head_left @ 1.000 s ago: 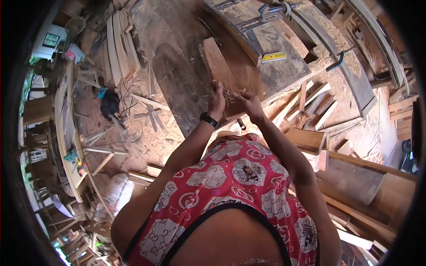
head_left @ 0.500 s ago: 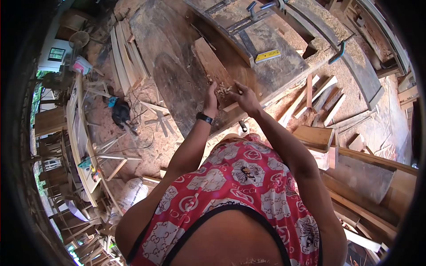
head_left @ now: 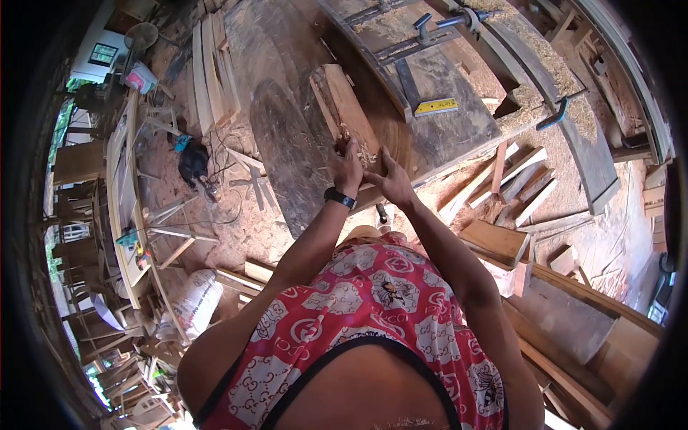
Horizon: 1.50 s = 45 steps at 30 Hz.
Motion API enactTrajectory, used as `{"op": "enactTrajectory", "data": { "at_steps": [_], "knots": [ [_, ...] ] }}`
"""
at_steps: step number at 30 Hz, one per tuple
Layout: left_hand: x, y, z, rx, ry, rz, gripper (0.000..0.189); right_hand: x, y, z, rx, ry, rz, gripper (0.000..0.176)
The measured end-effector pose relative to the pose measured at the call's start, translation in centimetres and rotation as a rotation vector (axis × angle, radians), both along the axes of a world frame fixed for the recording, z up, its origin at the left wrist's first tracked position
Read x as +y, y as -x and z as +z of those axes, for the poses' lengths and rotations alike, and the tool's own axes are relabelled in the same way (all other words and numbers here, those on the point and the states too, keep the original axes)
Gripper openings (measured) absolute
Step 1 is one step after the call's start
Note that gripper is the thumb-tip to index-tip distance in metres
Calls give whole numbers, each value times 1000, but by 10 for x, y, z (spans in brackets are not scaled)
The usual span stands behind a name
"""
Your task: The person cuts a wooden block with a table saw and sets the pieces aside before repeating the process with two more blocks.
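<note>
A rough wooden block (head_left: 352, 107) lies lengthwise on the dark workbench (head_left: 287, 132), its uneven left side showing. Curled wood shavings (head_left: 367, 155) sit on its near end. My left hand (head_left: 347, 169), with a black watch on the wrist, has its fingers bent around the left edge of that end. At the right near corner, my right hand (head_left: 393, 180) grips the block between thumb and fingers spread along its side. Part of the near end is hidden by my hands.
Right of the block, a dark board (head_left: 373, 64) stands along the bench near a yellow-handled try square (head_left: 436, 107) and a bar clamp (head_left: 423, 34). Timber offcuts (head_left: 502, 183) lie on the floor at right. Long planks (head_left: 208, 79) rest at left, near a dark power tool (head_left: 193, 163).
The block has tilted so its rough left side shows more. My left fingers have curled around the edge, and my right hand has come lower and closer to the left. The camera view has shifted slightly.
</note>
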<state>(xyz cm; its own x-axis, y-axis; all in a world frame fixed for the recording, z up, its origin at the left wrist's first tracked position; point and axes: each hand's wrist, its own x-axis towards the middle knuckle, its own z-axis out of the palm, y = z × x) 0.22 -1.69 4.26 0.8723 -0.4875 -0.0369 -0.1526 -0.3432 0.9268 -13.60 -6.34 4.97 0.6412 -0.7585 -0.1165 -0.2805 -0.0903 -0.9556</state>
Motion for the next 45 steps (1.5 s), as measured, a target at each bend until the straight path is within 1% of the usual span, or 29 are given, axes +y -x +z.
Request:
{"op": "enactTrajectory", "data": {
  "at_steps": [2, 5, 8, 12, 14, 15, 17, 20, 23, 26, 28, 30, 32, 36, 38, 42, 44, 45],
  "knots": [
    [-2, -4, -4, 21, -6, 19, 60, 1, 0, -3, -6, 19, 8, 101],
    [-9, -7, 9, 1, -72, 4, 64, 1, -6, 1, -34, -46, -28, 101],
    [-14, -14, -6, -35, -82, 25, 67, 0, -8, -5, -48, -35, -66, 99],
    [-13, -12, 6, -64, -104, 32, 67, -2, -8, 0, -61, -138, -30, 98],
    [-12, -16, 3, -48, -112, -6, 62, -2, -9, -1, -67, -181, -21, 99],
    [-13, -17, 4, -48, -112, -6, 62, -2, -9, -2, -64, -168, -20, 99],
    [-13, -18, 6, -42, -131, -15, 56, -2, -11, -4, -59, -156, -18, 99],
    [-14, -19, 13, -19, -96, -49, 52, -2, -15, -14, -68, -106, -42, 98],
    [-15, -17, 21, -31, -109, -42, 50, -3, -16, -12, -46, -66, -46, 99],
    [-16, -29, -6, -77, -135, -18, 50, -1, -16, -7, -58, -113, -46, 99],
    [-17, -29, -3, -74, -164, -18, 50, -2, -19, -10, -23, -30, -57, 96],
    [-19, -28, 2, -74, -191, -16, 50, -3, -20, -10, -36, -59, -56, 96],
    [-20, -26, 9, -81, -125, -33, 52, -5, -22, -10, -50, -88, -52, 96],
    [-24, -26, 13, -108, -133, -23, 51, -9, -26, -12, -4, -52, -63, 97],
    [-25, -23, 19, -66, -97, -44, 48, -11, -26, -13, 8, -39, -65, 97],
    [-28, -28, 12, -67, -105, -32, 46, -14, -27, -9, -9, -94, -53, 97],
    [-31, -30, 8, -119, -197, 32, 46, -15, -28, -7, -13, -120, -50, 97],
    [-31, -30, 10, -119, -198, 34, 46, -16, -28, -2, -19, -132, -45, 97]
  ]
}}
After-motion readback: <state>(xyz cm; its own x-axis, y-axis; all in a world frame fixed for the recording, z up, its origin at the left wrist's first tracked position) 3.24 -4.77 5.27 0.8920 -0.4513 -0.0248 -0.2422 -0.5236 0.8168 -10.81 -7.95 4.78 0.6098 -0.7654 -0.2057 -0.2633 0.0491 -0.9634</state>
